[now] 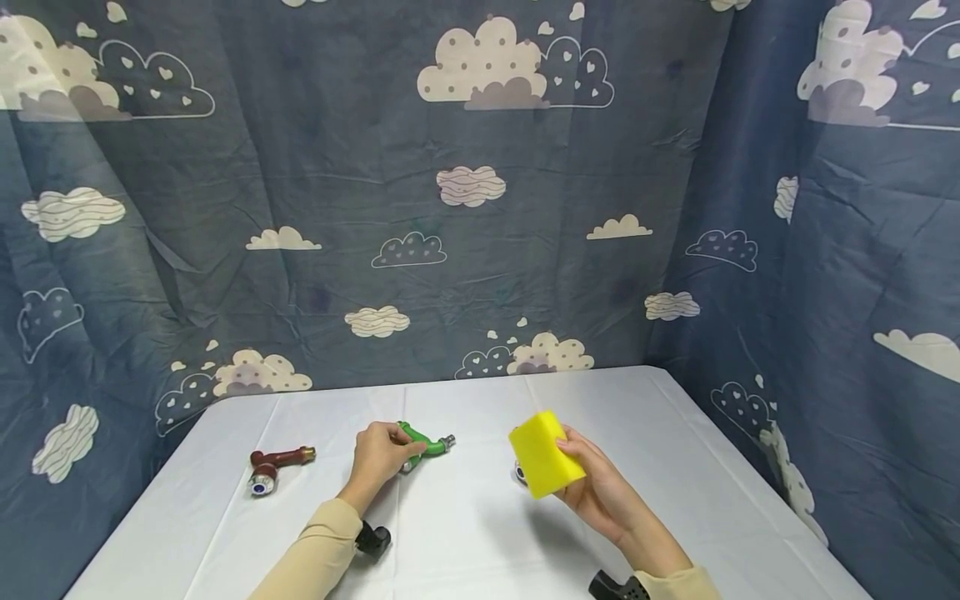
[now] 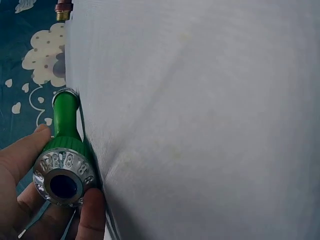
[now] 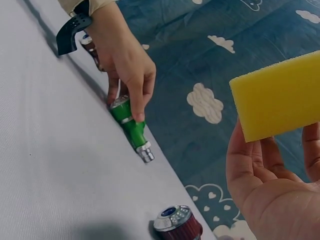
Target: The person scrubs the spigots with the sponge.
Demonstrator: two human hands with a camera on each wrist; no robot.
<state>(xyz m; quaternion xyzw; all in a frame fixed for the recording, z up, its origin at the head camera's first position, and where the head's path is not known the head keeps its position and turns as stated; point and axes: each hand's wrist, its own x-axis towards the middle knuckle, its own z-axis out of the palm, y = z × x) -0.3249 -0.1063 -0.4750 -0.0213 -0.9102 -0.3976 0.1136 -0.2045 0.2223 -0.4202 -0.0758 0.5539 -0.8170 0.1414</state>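
My left hand (image 1: 381, 457) grips a green angled pipe fitting (image 1: 433, 448) on the table, thumb and fingers around its ribbed head. The left wrist view shows the fitting's beaded chrome ring and dark blue centre (image 2: 64, 186), with its green neck (image 2: 66, 116) pointing away. A yellow sponge block (image 1: 546, 454) is held up in my right hand (image 1: 606, 493), above the table. Behind the sponge, mostly hidden in the head view, lies a dark red fitting (image 3: 181, 226) with a chrome head. Another dark red fitting (image 1: 283, 458), with a brass threaded end, lies left of my left hand.
A white cloth covers the table (image 1: 450, 542). Dark blue curtains with a cloud print (image 1: 337, 192) hang behind it and along both sides. Black camera mounts (image 1: 372, 540) are worn at both wrists.
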